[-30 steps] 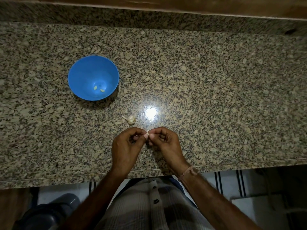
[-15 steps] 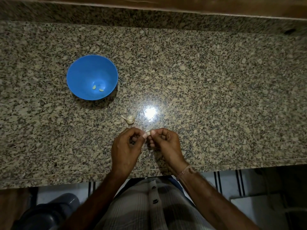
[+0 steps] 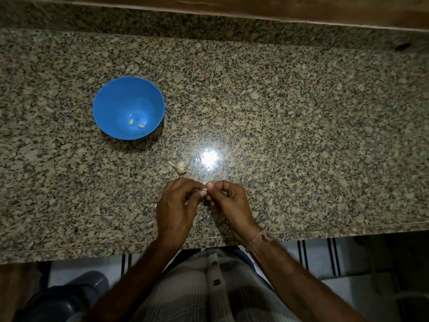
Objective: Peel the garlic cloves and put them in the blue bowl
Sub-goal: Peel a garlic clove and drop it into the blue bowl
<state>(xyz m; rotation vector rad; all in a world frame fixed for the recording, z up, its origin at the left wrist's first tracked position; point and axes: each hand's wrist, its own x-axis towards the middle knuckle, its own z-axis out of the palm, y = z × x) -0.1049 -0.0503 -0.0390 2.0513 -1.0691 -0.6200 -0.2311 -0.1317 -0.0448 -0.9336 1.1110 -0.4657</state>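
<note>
Near the front edge of the speckled granite counter [image 3: 301, 135], the left hand [image 3: 176, 205] and right hand [image 3: 229, 203] meet, fingertips pinching a small pale garlic clove [image 3: 203, 183], mostly hidden. A papery garlic bulb remnant [image 3: 181, 166] lies just beyond them. The round blue plastic bowl [image 3: 111, 105] stands well apart, toward the left edge, with two peeled cloves [image 3: 131, 122] inside.

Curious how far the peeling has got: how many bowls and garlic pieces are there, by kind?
Blue bowl: 1
Peeled cloves in it: 2
Garlic chunk on the counter: 1
Clove pinched between left hand and right hand, mostly hidden: 1
Total: 5
</note>
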